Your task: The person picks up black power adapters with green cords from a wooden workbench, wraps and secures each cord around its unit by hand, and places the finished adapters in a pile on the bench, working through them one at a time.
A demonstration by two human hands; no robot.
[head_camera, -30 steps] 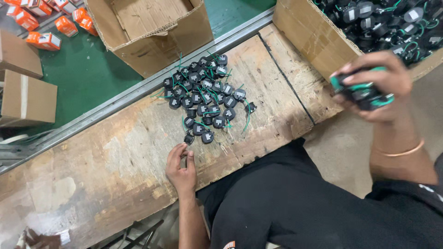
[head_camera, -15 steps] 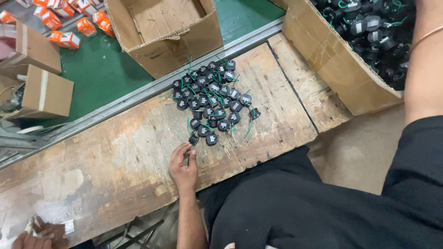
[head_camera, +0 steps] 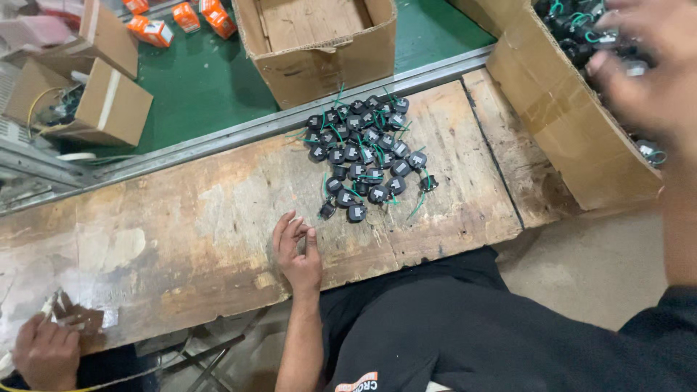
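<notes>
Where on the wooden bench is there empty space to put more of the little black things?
The bench is bare from the left hand across to another person's hand at the far left corner. A smaller bare strip lies between the pile of black parts and the parts box. The pile's own patch is crowded.

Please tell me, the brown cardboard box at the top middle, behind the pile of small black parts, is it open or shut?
Open. The cardboard box has its top flaps up, and its bare brown bottom shows, with nothing visible inside.
</notes>
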